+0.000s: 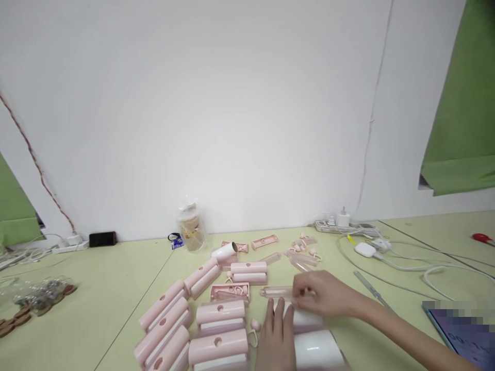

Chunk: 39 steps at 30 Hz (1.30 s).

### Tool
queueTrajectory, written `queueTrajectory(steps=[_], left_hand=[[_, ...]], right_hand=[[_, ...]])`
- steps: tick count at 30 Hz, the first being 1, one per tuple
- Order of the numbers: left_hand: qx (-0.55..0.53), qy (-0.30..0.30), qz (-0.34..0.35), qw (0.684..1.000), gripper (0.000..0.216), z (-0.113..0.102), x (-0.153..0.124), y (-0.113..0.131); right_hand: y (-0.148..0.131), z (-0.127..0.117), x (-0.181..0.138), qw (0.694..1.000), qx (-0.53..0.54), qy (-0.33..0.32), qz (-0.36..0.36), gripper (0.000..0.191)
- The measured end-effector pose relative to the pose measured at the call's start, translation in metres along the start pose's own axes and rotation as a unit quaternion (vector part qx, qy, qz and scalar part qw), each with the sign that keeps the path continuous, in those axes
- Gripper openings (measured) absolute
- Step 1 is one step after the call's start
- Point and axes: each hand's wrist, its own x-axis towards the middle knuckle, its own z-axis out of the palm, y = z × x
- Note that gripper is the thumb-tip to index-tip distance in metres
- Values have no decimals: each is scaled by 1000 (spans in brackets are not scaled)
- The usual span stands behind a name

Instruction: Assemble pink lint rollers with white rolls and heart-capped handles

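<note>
My right hand (323, 294) reaches in from the right, its fingers pinched on a clear plastic tube (275, 292) lying on the pale green table (108, 304). Flat beside it, my left hand (276, 337) rests with fingers stretched out on a white roller piece (315, 345). Just left of my hands lie several pink and white cylindrical cases (220, 315) in rows. An open pink tray part (230, 292) sits behind them.
Small pink caps and clear tubes (303, 252) lie farther back, with a wrapped jar (190, 228). A power strip (334, 224) and white cables (406, 263) run at the right. A dark tablet (462, 330) lies near right. Bagged brown pieces (36, 299) sit at left.
</note>
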Motion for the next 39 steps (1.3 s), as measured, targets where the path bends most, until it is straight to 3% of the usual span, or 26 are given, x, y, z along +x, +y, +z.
queueTrajectory(steps=[2,4,9,13,16,20,23,28,31,35,39], left_hand=[[-11,-78,-15,997,102,-8,3,3],[-21,-119,-29,992,103,-14,5,6],[-45,-140,-46,988,101,-19,3,11],[-76,-126,-34,989,97,-19,0,12],[-98,-95,-29,990,94,-20,-1,12],[-93,-120,-47,987,97,-29,-3,16],[-103,-107,-56,987,93,-42,-6,21],[-99,-94,-62,989,84,-56,-10,25],[-82,-77,-65,992,75,-55,-9,23],[-48,-26,-66,996,59,-53,-7,19],[3,-11,-57,998,49,-52,-6,21]], right_hand=[[4,3,35,999,10,38,15,18],[6,12,80,997,25,64,18,19],[4,48,182,998,11,42,38,31],[1,68,213,998,1,-31,54,27],[1,69,212,998,-1,-33,58,26],[3,45,190,997,10,41,65,26],[4,11,149,992,26,100,76,28],[7,-51,27,987,49,116,104,39],[11,-73,-49,983,16,101,154,38],[20,-69,-106,974,-33,44,218,36],[19,-40,-106,971,-53,28,233,32]])
